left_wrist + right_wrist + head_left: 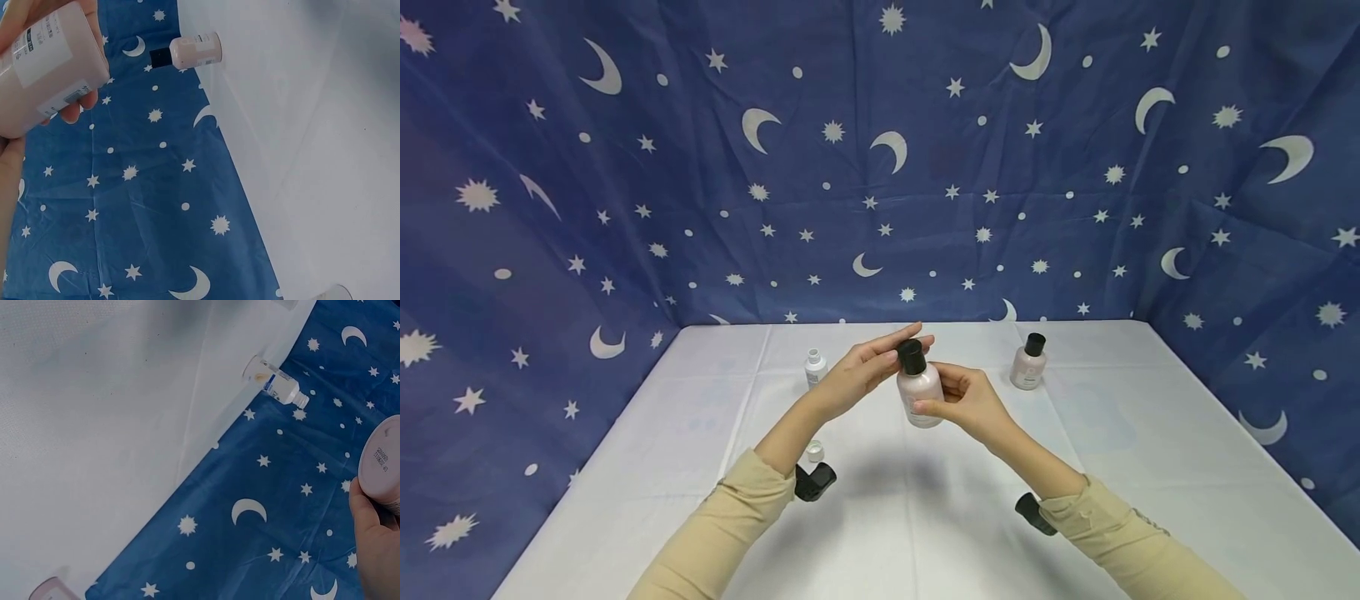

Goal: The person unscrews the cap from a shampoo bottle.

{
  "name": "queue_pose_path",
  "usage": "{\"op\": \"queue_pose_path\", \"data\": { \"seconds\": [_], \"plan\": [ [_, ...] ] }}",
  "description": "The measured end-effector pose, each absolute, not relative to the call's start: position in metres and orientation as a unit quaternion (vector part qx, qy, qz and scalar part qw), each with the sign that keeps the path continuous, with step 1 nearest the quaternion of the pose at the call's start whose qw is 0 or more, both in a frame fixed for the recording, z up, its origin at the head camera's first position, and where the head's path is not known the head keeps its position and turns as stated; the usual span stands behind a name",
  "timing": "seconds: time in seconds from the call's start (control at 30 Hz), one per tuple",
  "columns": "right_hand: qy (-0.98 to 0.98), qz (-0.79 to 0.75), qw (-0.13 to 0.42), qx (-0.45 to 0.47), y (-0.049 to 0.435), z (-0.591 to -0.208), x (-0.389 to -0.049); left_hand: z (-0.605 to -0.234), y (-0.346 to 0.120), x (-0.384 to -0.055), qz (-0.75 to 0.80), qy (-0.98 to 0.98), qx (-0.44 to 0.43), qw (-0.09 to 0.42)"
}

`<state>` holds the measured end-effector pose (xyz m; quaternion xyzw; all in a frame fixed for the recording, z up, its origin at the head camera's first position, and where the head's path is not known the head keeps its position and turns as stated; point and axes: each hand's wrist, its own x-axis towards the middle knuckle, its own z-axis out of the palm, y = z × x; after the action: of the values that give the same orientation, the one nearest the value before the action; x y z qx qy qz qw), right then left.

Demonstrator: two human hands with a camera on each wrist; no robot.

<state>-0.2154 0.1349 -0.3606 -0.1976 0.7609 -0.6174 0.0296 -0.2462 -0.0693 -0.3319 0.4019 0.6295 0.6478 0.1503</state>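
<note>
Head view: held bottle [919, 385], slightly tilted, left of standing pink bottle [1028, 367]. Right hand [973, 403], on standing pink bottle's left, curls thumb and fingers round held bottle's body. Left hand [853, 375], farther left, has fingers nearly straight at black cap [912, 357]; touch or pinch, cannot tell. Best, likely: body gripped firmly without squeezing, fingertips set evenly round cap.

Table [647, 467]: white. Curtain [850, 83] behind table: blue, patterned with white moons [901, 150] and stars [892, 20]. Bottle [919, 392] above table: pale pink, black cap [912, 356]. Sleeves [730, 500]: beige.
</note>
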Motion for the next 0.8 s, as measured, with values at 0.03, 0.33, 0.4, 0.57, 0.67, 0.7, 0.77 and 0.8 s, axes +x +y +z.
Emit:
{"op": "queue_pose_path", "data": {
  "seconds": [0.03,0.33,0.4,0.57,0.67,0.7,0.77,0.8],
  "plan": [
    [0.761,-0.617,0.029,-0.199,0.135,-0.361,-0.215,-0.333,-0.069,-0.246,0.646,0.635,0.399,0.144],
    [0.757,-0.623,0.022,-0.195,0.134,-0.361,-0.216,-0.332,-0.061,-0.240,0.677,0.680,0.278,0.037],
    [0.757,-0.623,0.021,-0.195,0.134,-0.362,-0.216,-0.333,-0.059,-0.239,0.688,0.676,0.262,0.025],
    [0.756,-0.623,0.023,-0.199,0.134,-0.363,-0.216,-0.332,-0.054,-0.237,0.682,0.688,0.249,0.015],
    [0.759,-0.620,0.026,-0.199,0.134,-0.363,-0.216,-0.331,-0.053,-0.237,0.655,0.714,0.247,0.005],
    [0.760,-0.618,0.026,-0.199,0.134,-0.363,-0.216,-0.330,-0.053,-0.237,0.646,0.723,0.247,0.002],
    [0.762,-0.616,0.027,-0.198,0.134,-0.364,-0.217,-0.330,-0.053,-0.237,0.630,0.736,0.250,-0.005],
    [0.762,-0.616,0.027,-0.197,0.134,-0.364,-0.217,-0.330,-0.053,-0.236,0.624,0.740,0.250,-0.007]
  ]
}}
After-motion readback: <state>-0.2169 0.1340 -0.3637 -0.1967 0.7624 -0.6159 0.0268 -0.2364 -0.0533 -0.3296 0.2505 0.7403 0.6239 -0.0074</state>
